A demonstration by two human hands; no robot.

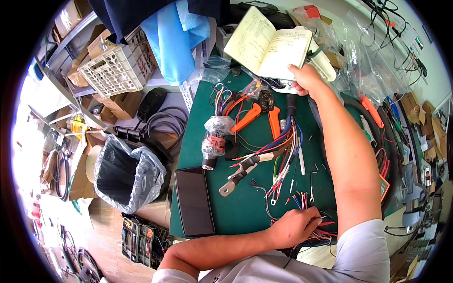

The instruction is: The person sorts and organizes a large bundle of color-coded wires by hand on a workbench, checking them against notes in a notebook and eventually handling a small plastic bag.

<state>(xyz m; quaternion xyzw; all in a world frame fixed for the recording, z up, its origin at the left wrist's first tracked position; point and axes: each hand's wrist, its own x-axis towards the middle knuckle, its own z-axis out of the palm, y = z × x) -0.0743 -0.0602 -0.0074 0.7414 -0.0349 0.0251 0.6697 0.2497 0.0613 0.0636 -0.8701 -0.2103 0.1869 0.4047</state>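
Observation:
My right hand (307, 79) reaches to the far side and grips the lower right corner of an open notebook (288, 49), thumb on the page. Near the front edge of the green work surface (226, 198), my left hand (293, 228) is closed, fingertips pinching a thin wire from a bundle of coloured wires (325, 231) at the right. Between the hands lies a thick black cable (291, 106) with fanned-out wires. A large metal cable lug (228, 188) sits left of these, and orange-handled crimping pliers (265, 111) lie farther back.
A black phone (194, 203) rests at the left edge, near a plastic-wrapped connector (214, 141). A lined bin (127, 174) and an open toolbox (144, 240) stand on the left. Clear plastic bags (368, 61) and a coil of thick black cable (394, 188) are at the right.

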